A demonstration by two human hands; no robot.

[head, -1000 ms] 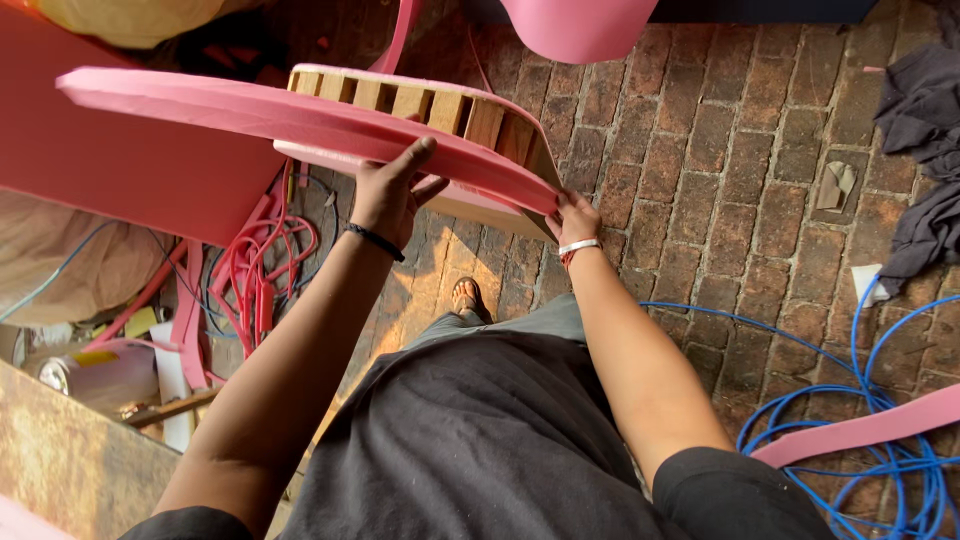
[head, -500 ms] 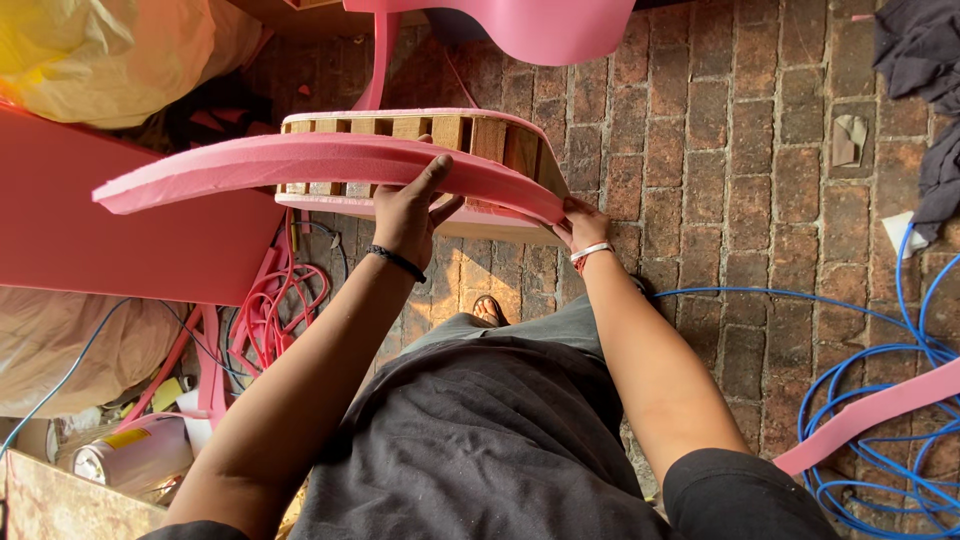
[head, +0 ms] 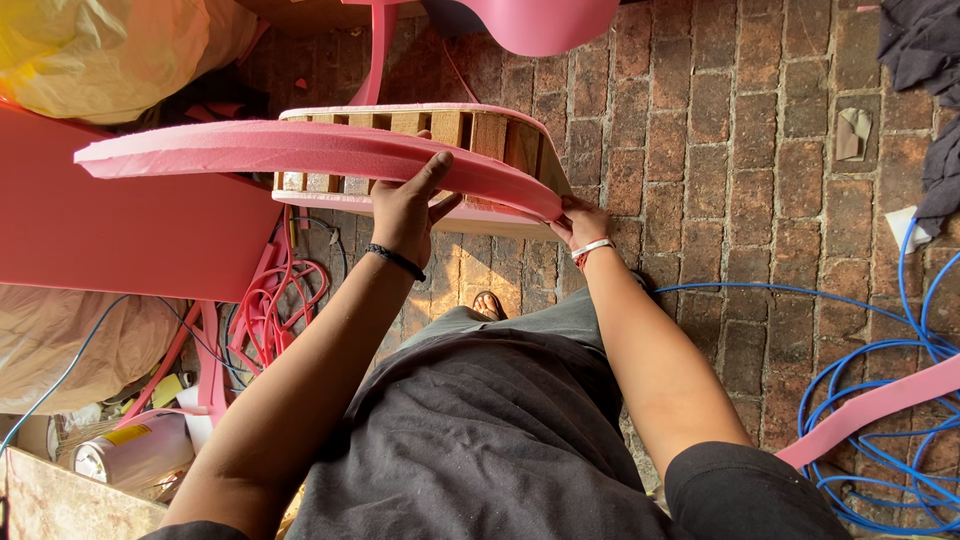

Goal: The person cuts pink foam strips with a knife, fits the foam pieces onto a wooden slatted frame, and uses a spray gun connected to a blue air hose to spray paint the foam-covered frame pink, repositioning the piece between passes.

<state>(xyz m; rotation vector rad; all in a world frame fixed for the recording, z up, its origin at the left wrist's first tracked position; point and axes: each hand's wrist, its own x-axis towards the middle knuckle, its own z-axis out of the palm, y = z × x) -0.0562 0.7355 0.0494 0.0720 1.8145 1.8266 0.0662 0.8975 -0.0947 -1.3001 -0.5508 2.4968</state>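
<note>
**Above a brick floor: both hands gripping a pink foam sheet against a curved wooden frame**

Over the brick floor (head: 780,200), holding up a curved wooden frame (head: 470,135) with a long pink foam sheet (head: 300,150) bending across its near edge. Left hand (head: 405,205) pressing flat against the foam from below, fingers (head: 430,175) spread and reaching up over the sheet's edge, thumb splayed to the side, grasping the foam rather than hanging loose. Right hand (head: 580,222) pinching the sheet's right end just where foam and frame are meeting, fingers curled shut on it; fingertips mostly hidden behind the foam. Wearing a black band on the left wrist and a white-and-red band on the right.

Beyond the left fingers, the sheet stretching far out to the left, well past the frame. Beneath the left fingers, lying tangled, a coil of red cable (head: 275,310); lower still, near the elbow, a white can (head: 130,450) lying on its side. Well apart from the right fingers, down to the right, looping across the bricks, a blue hose (head: 880,370), with a pink foam strip (head: 870,410) lying over it. Directly below the hands, showing past grey trousers, one sandalled foot (head: 488,303).
</note>
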